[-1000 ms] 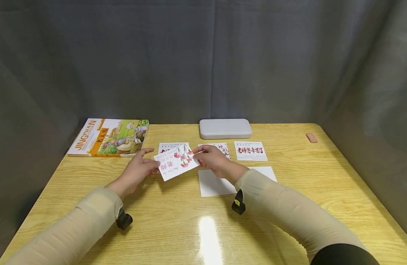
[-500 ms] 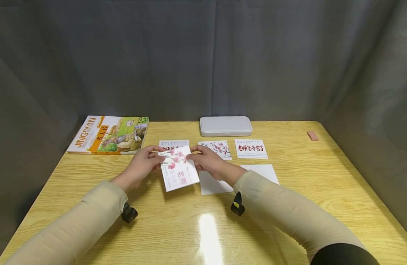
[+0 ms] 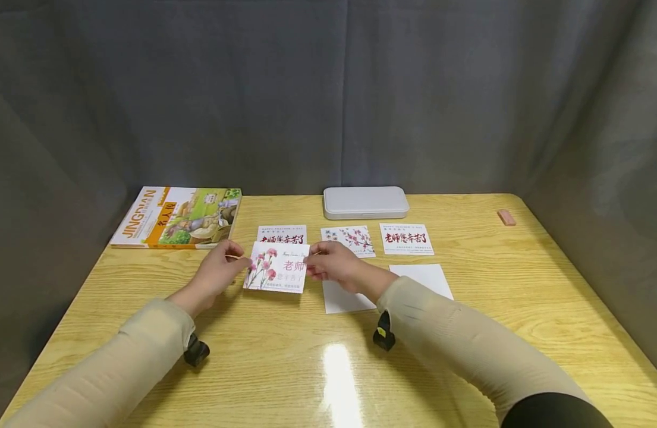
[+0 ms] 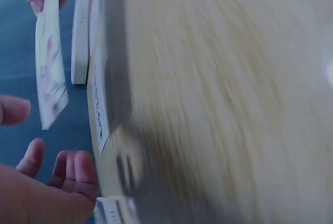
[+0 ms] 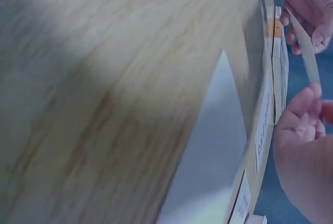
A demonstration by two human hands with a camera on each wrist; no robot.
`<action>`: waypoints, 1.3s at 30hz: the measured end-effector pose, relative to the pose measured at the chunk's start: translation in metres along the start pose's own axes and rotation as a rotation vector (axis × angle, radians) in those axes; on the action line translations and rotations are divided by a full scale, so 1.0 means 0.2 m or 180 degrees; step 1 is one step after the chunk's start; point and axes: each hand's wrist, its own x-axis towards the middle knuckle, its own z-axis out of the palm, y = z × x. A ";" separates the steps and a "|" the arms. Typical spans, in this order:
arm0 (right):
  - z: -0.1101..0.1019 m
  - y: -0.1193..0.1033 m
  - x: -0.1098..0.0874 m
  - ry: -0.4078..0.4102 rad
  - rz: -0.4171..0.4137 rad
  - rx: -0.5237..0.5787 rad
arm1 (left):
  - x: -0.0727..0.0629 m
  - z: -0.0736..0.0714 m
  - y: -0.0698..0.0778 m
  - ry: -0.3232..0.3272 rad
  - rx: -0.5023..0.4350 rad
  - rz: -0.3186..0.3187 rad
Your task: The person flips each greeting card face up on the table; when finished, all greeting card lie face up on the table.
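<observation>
A white card with pink carnations and red lettering (image 3: 277, 267) is held up above the table, face toward me in the head view. My right hand (image 3: 336, 267) pinches its right edge between thumb and fingers. My left hand (image 3: 218, 273) is at the card's left edge with thumb and fingers apart. In the left wrist view a gap shows between the left hand (image 4: 52, 182) and the card (image 4: 51, 62). Behind the held card lies a card with red lettering (image 3: 282, 233), partly covered. A blank white sheet (image 3: 349, 299) lies partly under my right forearm.
A blossom-branch card (image 3: 349, 241) and another red-lettered card (image 3: 406, 239) lie in a row. Behind them stands a white case (image 3: 365, 203). A book (image 3: 178, 218) is at the back left, a small pink block (image 3: 506, 217) at the back right. Grey curtains surround the table.
The carnation card has been turned round, so its flowers are now on the left and its lettering reads upright. My left hand has moved left, its fingers now apart from the card.
</observation>
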 end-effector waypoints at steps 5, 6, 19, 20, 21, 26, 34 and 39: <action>0.02 0.04 0.01 -0.0082 0.0183 -0.0266 | -0.03 0.05 0.02 -0.0307 0.1044 0.0777; 0.03 0.04 0.01 -0.0074 0.0207 -0.0291 | -0.04 0.07 0.03 -0.0365 0.1242 0.0971; 0.08 0.06 0.03 0.0182 0.0271 -0.0382 | -0.11 0.21 0.06 -0.1094 0.2539 0.1409; 0.08 0.06 0.02 0.0189 0.0262 -0.0390 | -0.11 0.21 0.05 -0.1111 0.2595 0.1386; 0.08 0.05 0.02 0.0183 0.0245 -0.0404 | -0.11 0.21 0.05 -0.1126 0.2641 0.1355; 0.00 -0.01 -0.01 0.0162 0.0125 -0.0478 | -0.10 0.21 0.05 -0.1179 0.2811 0.1288; -0.27 -0.06 -0.13 0.0301 0.0144 -0.0732 | -0.09 0.22 0.07 -0.1126 0.2850 0.1354; -0.45 -0.03 -0.24 0.0259 0.0266 -0.0954 | -0.06 0.23 0.09 -0.1154 0.2904 0.1314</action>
